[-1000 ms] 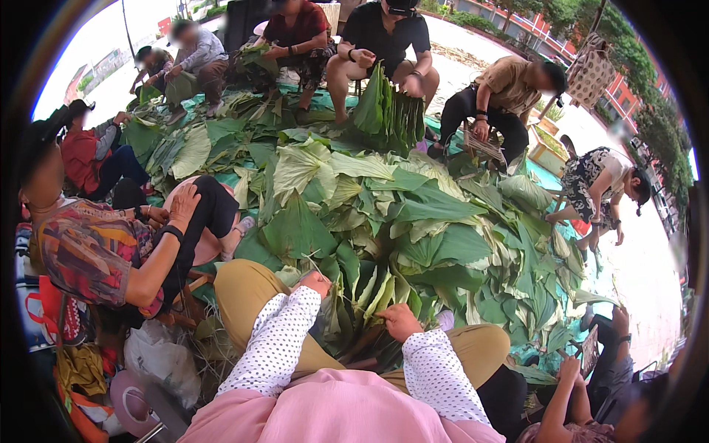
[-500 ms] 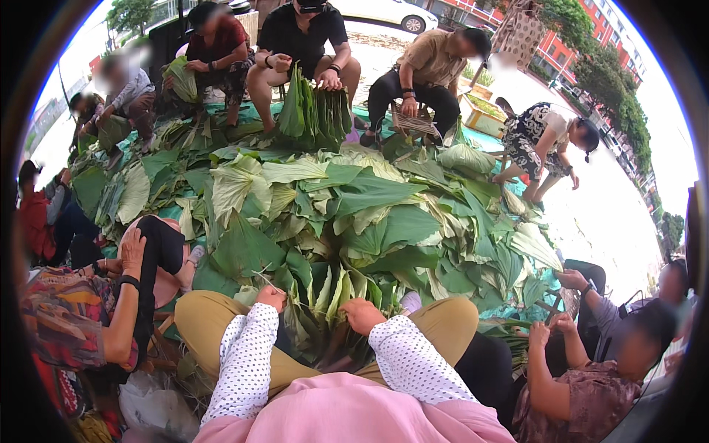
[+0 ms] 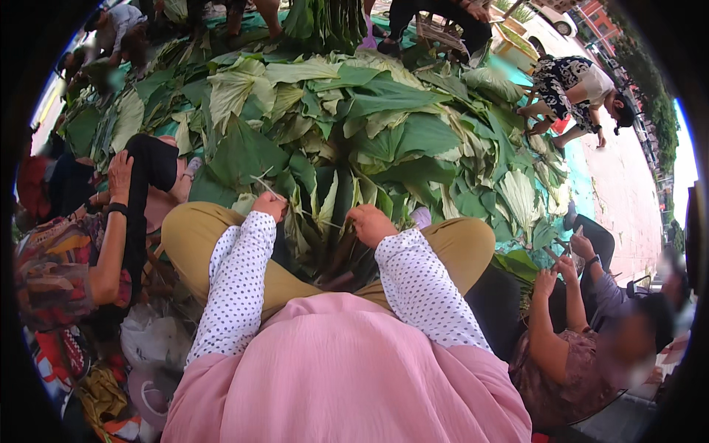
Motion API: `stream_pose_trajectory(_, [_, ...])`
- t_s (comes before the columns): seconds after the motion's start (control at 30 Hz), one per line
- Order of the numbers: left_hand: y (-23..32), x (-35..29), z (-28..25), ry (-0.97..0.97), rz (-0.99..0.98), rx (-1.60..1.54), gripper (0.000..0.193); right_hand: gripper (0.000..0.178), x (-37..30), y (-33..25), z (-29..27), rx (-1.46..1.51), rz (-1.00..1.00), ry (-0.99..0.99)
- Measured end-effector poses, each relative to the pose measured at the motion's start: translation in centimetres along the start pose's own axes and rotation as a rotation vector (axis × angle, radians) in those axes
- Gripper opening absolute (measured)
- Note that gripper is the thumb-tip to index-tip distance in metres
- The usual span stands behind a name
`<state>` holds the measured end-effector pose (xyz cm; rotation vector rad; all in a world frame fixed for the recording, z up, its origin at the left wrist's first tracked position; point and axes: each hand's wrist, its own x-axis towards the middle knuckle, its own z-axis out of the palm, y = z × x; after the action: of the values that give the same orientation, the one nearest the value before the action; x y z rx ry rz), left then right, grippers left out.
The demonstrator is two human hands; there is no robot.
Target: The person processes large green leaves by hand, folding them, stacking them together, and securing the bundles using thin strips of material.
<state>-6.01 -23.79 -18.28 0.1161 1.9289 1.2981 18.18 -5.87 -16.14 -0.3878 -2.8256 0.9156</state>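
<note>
In the head view, your left hand is closed in a pinch on thin pale strips. Your right hand is curled, fingertips together, at the end of a pale strand – whether it grips the strand, you can't tell. The folded leaves stand between your knees, just beyond both hands, with the big leaf pile behind.

The leaves look light, limp and easily torn; take them by the thicker folded edge. The strand is likely light and flexible; pinch near its end.

Against half a second ago, the view has tipped down – the person in black trousers is cropped – and the strand shows more clearly.
</note>
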Motion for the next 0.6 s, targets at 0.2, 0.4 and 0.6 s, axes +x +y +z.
stream_pose_trajectory(0.2, [0.0, 0.6, 0.0, 0.025, -0.011, 0.079, 0.01, 0.021, 0.9, 0.5, 0.9, 0.063, 0.034, -0.045])
stream_pose_trajectory(0.4, [-1.5, 0.7, -0.4, 0.057, -0.02, 0.085, 0.011, 0.045, 0.4, -1.6, 0.8, 0.006, 0.035, -0.082])
stream_pose_trajectory(0.6, [-2.5, 1.8, -0.5, 0.052, 0.084, 0.205, 0.012, 0.069, 0.9, -3.1, 0.0, -0.075, -0.012, -0.14])
